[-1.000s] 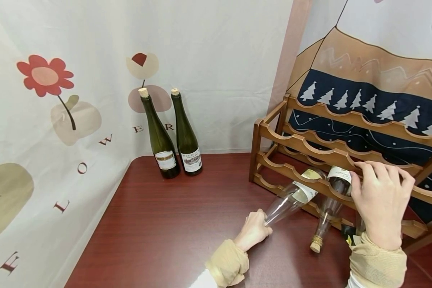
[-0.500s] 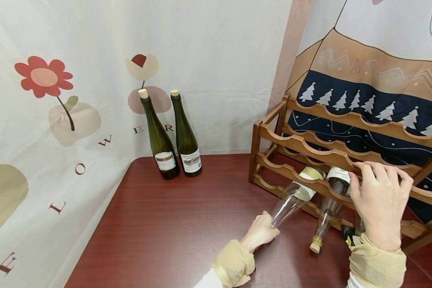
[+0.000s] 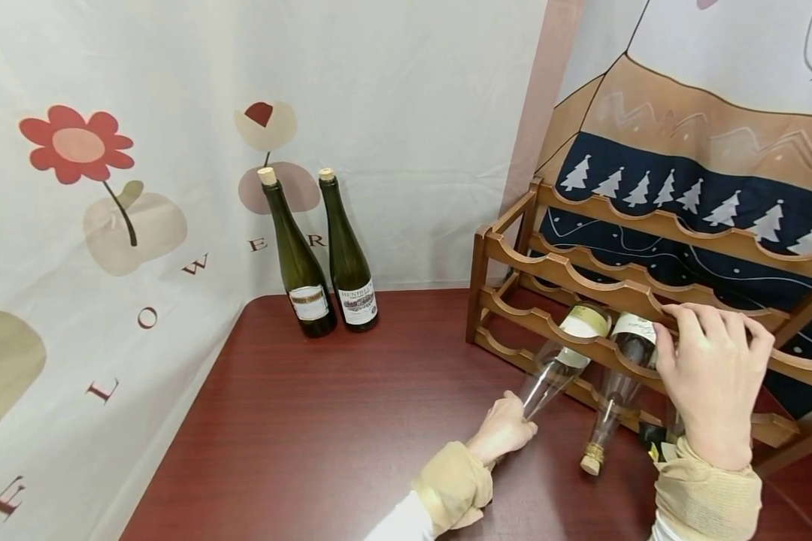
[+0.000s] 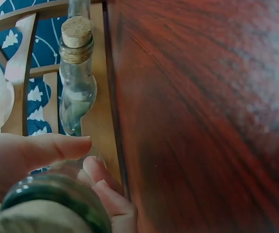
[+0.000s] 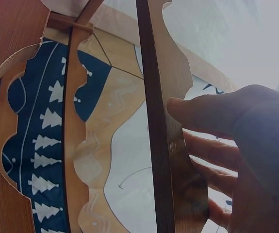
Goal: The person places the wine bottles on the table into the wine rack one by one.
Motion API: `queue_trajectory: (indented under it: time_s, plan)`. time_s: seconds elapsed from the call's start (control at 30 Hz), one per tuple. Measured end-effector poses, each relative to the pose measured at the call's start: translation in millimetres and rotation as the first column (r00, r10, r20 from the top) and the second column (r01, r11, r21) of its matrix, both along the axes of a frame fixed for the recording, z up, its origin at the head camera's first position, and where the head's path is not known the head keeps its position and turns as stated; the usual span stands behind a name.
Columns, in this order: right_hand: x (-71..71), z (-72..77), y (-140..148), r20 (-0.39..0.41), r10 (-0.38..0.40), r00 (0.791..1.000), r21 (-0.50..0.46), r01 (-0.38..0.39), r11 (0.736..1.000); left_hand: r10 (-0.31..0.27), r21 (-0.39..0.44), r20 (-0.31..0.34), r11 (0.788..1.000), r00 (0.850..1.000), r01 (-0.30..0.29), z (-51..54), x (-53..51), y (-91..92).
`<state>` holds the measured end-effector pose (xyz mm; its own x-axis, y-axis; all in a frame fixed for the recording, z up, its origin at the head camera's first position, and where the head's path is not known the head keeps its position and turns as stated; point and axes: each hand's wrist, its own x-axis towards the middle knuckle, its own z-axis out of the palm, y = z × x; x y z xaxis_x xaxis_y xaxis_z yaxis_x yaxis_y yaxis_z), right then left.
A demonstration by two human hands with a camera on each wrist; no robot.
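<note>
My left hand (image 3: 504, 428) grips the neck of a clear wine bottle (image 3: 548, 379). Its labelled body lies in the wooden wine rack (image 3: 562, 272), and its neck slants out toward me. In the left wrist view, the thumb and fingers close round this neck, whose blurred mouth (image 4: 57, 196) is nearest the camera. My right hand (image 3: 713, 376) holds the rack's front rail (image 5: 161, 126), thumb on one side and fingers on the other. Between the hands, a second clear bottle (image 3: 607, 428) with a cork (image 4: 76, 31) rests in the rack, neck outward.
Two corked green bottles (image 3: 309, 285) (image 3: 353, 282) stand upright on the dark red table (image 3: 352, 421) near the back curtain (image 3: 413, 150). A black-and-yellow item (image 3: 656, 439) shows partly beside my right wrist. Wavy rails form the rack's upper tiers.
My left hand has moved right and slightly forward, and the bottle has turned closer to the second bottle's line. My right hand stays on the rail.
</note>
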<state>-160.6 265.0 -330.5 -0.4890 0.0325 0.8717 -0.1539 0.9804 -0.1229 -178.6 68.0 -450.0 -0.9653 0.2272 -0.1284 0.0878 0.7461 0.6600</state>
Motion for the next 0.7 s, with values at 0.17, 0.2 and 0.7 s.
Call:
queue_trajectory:
  time_s: [0.17,0.2,0.7]
  plan:
    - [3.2,1.8,2.3,0.066,-0.016,0.998,0.044,0.013,0.999,0.019,0.005,0.010,1.000,1.000,-0.019,0.5,-0.7,6.2]
    - [3.3,1.8,2.4,0.071,-0.017,0.997,0.047,0.014,0.999,0.022,0.003,0.011,1.000,1.000,-0.022,0.6,-1.2,7.3]
    - [3.4,2.8,0.9,0.053,-0.009,0.999,0.039,0.007,0.999,0.079,0.016,0.008,0.997,0.997,-0.080,-4.1,-11.5,31.5]
